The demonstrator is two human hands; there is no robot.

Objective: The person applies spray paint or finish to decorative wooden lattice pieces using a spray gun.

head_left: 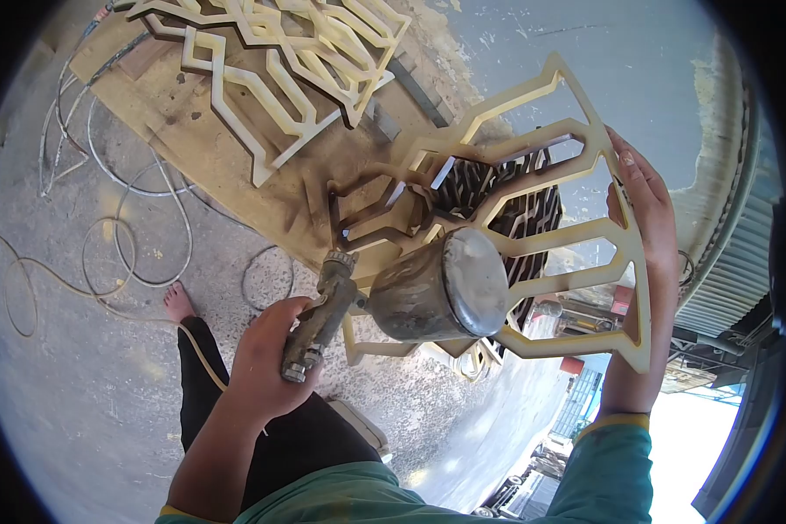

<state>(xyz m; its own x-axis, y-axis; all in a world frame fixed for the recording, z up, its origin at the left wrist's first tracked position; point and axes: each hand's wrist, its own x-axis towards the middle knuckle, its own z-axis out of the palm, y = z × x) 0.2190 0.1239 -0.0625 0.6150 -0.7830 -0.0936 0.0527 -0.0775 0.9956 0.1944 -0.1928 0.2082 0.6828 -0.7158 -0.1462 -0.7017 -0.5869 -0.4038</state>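
Note:
My left hand (266, 358) is wrapped round a paint spray gun (323, 314) with a round, paint-stained metal cup (437, 284). The gun's nozzle points up, away from my body, and its cup covers part of a cream lattice panel (576, 234). My right hand (642, 192) grips the panel's outer right edge, fingers partly hidden behind it. The panel is tilted up, and brown colour shades the bars at its inner end. Behind its openings shows a stack of dark lattice pieces (541, 210).
More cream lattice panels (297, 61) lie on a brown, paint-marked board (162, 109) at the upper left. Thin hoses (105, 218) loop over the concrete floor near a bare foot (179, 301). A corrugated metal shutter (725, 271) stands at right.

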